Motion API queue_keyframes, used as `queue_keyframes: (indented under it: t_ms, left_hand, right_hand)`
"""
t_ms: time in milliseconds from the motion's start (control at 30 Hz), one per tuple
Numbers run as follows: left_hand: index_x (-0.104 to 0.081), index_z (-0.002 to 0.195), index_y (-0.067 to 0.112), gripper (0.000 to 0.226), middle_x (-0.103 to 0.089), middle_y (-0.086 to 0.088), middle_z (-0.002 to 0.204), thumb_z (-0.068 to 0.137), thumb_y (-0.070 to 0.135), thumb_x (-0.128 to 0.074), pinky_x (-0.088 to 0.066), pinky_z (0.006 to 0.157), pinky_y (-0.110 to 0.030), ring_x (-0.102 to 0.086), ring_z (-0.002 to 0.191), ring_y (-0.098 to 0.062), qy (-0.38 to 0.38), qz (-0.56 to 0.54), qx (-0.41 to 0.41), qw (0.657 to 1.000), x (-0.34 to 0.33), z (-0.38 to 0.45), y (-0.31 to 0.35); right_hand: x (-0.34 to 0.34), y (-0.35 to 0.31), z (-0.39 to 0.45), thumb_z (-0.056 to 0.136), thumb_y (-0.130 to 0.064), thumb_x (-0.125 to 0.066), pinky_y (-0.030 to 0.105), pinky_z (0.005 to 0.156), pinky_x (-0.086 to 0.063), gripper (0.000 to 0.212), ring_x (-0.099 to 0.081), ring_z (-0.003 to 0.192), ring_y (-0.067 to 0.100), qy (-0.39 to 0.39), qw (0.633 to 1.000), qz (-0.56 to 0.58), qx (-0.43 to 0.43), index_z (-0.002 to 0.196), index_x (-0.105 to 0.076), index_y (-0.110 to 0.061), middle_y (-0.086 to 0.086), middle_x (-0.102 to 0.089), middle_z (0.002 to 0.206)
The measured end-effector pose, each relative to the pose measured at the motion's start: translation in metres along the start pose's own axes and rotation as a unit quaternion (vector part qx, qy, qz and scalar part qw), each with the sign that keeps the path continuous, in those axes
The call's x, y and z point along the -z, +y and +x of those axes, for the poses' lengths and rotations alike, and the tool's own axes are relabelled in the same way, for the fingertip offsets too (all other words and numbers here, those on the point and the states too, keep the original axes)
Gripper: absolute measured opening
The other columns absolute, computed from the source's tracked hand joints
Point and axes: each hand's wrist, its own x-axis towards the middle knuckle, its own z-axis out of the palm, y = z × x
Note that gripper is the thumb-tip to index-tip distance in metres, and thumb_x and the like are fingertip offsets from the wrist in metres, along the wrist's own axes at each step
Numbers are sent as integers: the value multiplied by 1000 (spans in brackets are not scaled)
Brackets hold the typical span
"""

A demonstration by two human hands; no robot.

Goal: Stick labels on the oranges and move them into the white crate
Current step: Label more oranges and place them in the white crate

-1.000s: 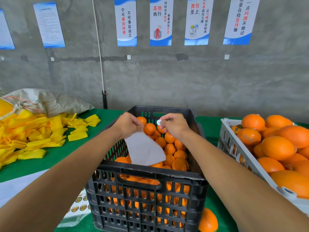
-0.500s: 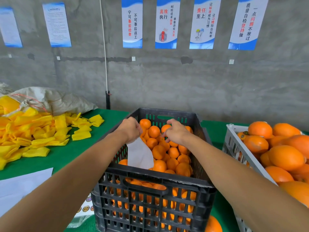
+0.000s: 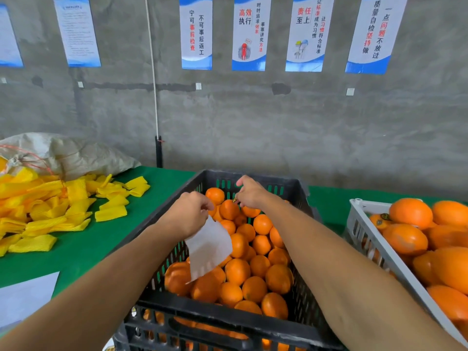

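Note:
A black crate [image 3: 228,323] in front of me is full of oranges [image 3: 254,287]. My left hand [image 3: 188,214] hovers over its left side and pinches the top of a white label backing sheet [image 3: 209,247], which hangs down over the fruit. My right hand [image 3: 249,192] reaches to the crate's far end and pinches a small label [image 3: 234,200] against an orange [image 3: 229,209] there. The white crate [image 3: 372,245] stands to the right, heaped with larger oranges [image 3: 410,214], some bearing dark labels.
The table has a green cover [image 3: 101,239]. Several yellow foam fruit nets [image 3: 50,206] and a grey sack [image 3: 71,155] lie at the left. A white sheet [image 3: 25,297] sits at the near left edge. A concrete wall with posters stands behind.
My right hand left the backing sheet with a label and moved down and away onto an orange at the crate's far end. My left hand kept hold of the sheet.

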Motion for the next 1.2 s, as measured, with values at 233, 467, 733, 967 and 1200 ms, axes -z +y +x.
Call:
queue_keyframes:
  t_ms: [233, 467, 733, 967, 1200]
  left_hand:
    - [-63, 137, 17, 40, -58, -4, 145, 103, 5, -46, -43, 105, -27, -53, 133, -19, -28, 4, 1, 1000, 0, 0, 9]
    - [-63, 136, 17, 38, -59, -4, 144, 103, 6, -47, -45, 108, -30, -53, 133, -19, -25, 1, 31, 999, 1, 1, 8]
    - [-64, 134, 16, 41, -59, -6, 144, 101, 1, -46, -46, 109, -34, -53, 133, -22, -30, 0, 52, 998, 2, -1, 10]
    - [-64, 135, 13, 41, -60, -7, 143, 100, -1, -47, -46, 103, -30, -55, 131, -22, -24, -6, 58, 998, 1, -1, 9]
    - [-65, 134, 13, 40, -61, -8, 140, 99, 0, -50, -47, 104, -31, -56, 130, -22, -16, -3, 61, 998, 0, 2, 6]
  right_hand:
    - [-19, 9, 33, 98, 0, -62, 43, 94, -56, 53, -66, 109, 29, -45, 999, -4, -10, 144, -42, -18, 15, -60, 126]
    - [-29, 7, 50, 97, -7, -67, 45, 92, -59, 53, -68, 100, 26, -39, 999, -36, -1, 144, -44, -16, 12, -60, 121]
    - [-31, 9, 49, 95, -13, -71, 38, 84, -57, 55, -59, 105, 26, -15, 992, -127, 3, 145, -46, -14, 10, -58, 126]
    - [-25, 7, 46, 95, -22, -73, 28, 55, -57, 37, -60, 60, 17, -38, 987, -154, -37, 124, -55, -8, 12, -70, 90]
    - [-33, 11, 46, 97, -45, -66, 31, 58, -60, 55, -66, 58, 17, -60, 978, -201, -10, 138, -52, -11, 12, -70, 92]
